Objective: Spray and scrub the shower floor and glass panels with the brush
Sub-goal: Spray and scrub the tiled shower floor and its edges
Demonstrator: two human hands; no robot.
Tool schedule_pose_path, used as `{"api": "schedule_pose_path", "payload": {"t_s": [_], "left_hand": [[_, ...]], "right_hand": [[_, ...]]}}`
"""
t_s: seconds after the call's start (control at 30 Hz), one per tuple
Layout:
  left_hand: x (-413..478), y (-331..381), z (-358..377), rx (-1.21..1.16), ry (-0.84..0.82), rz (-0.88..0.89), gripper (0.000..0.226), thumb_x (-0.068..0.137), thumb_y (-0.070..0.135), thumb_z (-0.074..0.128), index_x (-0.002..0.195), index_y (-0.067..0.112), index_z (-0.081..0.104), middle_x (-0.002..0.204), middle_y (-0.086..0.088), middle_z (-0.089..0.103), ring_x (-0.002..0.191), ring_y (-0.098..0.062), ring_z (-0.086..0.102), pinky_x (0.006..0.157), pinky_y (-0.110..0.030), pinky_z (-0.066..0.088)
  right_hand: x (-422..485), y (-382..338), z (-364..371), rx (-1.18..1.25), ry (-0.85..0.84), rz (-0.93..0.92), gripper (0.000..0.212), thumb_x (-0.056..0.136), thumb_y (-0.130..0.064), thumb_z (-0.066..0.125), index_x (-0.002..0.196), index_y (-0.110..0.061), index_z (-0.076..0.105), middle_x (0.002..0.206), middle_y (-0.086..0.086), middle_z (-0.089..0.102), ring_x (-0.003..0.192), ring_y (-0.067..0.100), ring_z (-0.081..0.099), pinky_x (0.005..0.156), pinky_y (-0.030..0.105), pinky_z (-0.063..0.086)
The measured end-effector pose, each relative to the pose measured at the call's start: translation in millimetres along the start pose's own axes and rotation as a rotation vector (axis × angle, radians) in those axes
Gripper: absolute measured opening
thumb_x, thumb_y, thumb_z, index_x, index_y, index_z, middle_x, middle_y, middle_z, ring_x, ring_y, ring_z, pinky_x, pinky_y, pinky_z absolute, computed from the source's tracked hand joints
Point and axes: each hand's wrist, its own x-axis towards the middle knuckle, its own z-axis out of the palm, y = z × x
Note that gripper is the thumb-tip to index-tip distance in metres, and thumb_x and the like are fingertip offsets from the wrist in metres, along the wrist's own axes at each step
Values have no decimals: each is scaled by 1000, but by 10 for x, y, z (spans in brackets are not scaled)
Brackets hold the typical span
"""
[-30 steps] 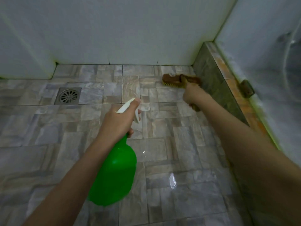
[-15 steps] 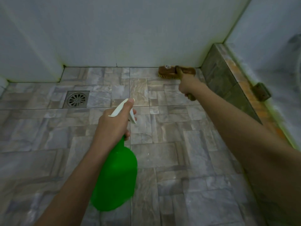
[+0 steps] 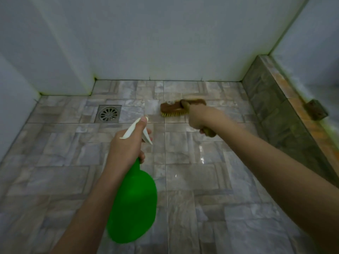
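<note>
Mid scrub on the floor: right hand grips the brush, left hand holds the sprayer, so I'd guess a squirt ahead comes next.

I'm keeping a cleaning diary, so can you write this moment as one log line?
right hand: grips brush, bristles on floor tiles | left hand: holds green spray bottle | drain: left of brush

Both arms reached forward and down. The left hand curled round the neck of the spray bottle, one finger laid along its top. The right arm stretched further out, right hand fisted round the brush handle, back upward.
</note>
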Motion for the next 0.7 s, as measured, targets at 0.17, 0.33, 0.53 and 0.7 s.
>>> {"api": "schedule_pose_path", "payload": {"t_s": [0.17, 0.33, 0.53, 0.7], "left_hand": [[10, -56, -192, -20, 49, 34, 35, 92, 61, 56, 62, 52, 73, 86, 5, 78, 93, -41, 73, 57, -32, 46], [46, -115, -404, -57, 88, 12, 36, 95, 58, 57, 64, 52, 74, 84, 7, 78, 85, -42, 73, 50, -31, 44], [94, -143, -601, -55, 139, 10, 36, 96, 55, 58, 71, 34, 73, 81, 6, 78, 91, -44, 72, 51, -32, 45], [85, -166, -824, -52, 172, 43, 41, 92, 60, 59, 62, 40, 76, 85, -9, 78, 84, -44, 72, 54, -38, 48]], "right_hand": [[506, -325, -67, -25, 154, -89, 64, 96, 0, 36, 154, -17, 15, 78, 17, 55, 58, 24, 55, 44, 32, 49], [4, -405, 170, -48, 37, -45, 56, 96, -2, 40, 150, -11, 27, 82, 17, 59, 57, 25, 58, 40, 28, 47], [359, -761, 124, 14, 106, -90, 46, 97, -3, 40, 143, -4, 32, 79, 16, 56, 56, 23, 52, 43, 31, 45], [-5, -955, 322, -67, 13, -61, 51, 98, -2, 42, 147, -3, 29, 87, 20, 62, 69, 29, 64, 65, 38, 59]]}}
